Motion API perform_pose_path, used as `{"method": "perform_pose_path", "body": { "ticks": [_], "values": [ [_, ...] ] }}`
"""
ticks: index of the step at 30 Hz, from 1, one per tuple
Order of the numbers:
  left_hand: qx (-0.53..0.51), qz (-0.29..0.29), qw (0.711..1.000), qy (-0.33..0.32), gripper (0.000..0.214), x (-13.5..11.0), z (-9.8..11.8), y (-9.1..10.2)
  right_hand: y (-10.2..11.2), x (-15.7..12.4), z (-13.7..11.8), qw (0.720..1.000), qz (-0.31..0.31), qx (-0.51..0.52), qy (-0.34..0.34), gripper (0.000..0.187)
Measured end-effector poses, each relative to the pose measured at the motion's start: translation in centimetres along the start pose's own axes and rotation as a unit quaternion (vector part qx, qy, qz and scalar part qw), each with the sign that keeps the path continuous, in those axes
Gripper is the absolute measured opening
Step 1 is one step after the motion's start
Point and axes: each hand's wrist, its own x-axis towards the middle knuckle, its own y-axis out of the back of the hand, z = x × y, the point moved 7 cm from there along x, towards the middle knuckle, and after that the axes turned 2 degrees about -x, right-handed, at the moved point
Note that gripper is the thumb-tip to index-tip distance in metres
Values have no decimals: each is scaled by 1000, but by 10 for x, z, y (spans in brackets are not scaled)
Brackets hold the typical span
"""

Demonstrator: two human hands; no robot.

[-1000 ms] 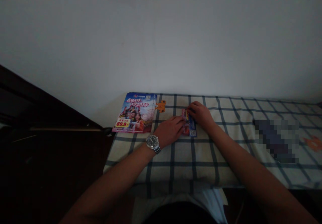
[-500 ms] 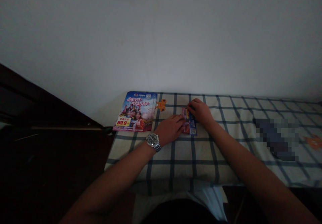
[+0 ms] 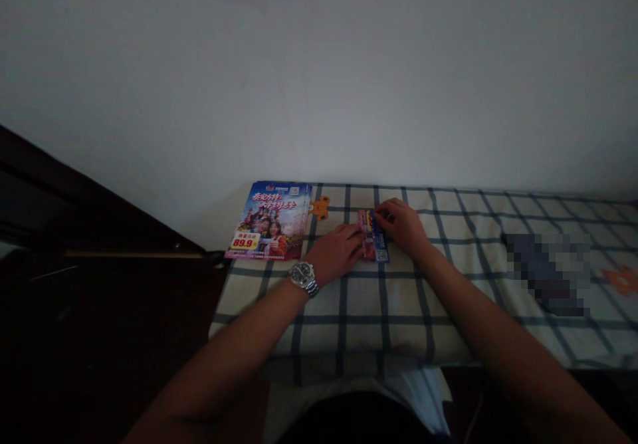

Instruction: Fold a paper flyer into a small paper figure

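A folded flyer [image 3: 381, 244], pink on the left and dark blue with a QR code on the right, lies on the checked cloth between my hands. My left hand [image 3: 336, 251], with a metal-band watch [image 3: 304, 276] on its wrist, holds the flyer's left edge with bent fingers. Thumb and fingers of my right hand [image 3: 401, 223] pinch together at its upper right edge. To the left is a stack of flyers [image 3: 269, 224], the top one face up with "89.9" in a yellow box.
A blue-and-white checked cloth [image 3: 409, 324] covers the surface, which runs along a pale wall [image 3: 349, 85]. At the right lies a dark, pixelated object [image 3: 543, 274]. Dark furniture [image 3: 74, 211] stands at the left, beyond the cloth's edge.
The folded flyer has shifted slightly away from me. My right hand has moved a little down and right along its edge. My left hand has barely moved.
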Motion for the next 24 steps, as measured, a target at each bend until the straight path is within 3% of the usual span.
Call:
{"method": "perform_pose_path", "body": {
  "ticks": [7,24],
  "values": [
    [9,-3,1000,-2,36,1,-1,0,-5,-22,-12,998,-47,27,21,7],
    [3,-10,1000,5,36,0,-1,2,-9,-25,-16,998,-32,40,24,5]
  ]
}}
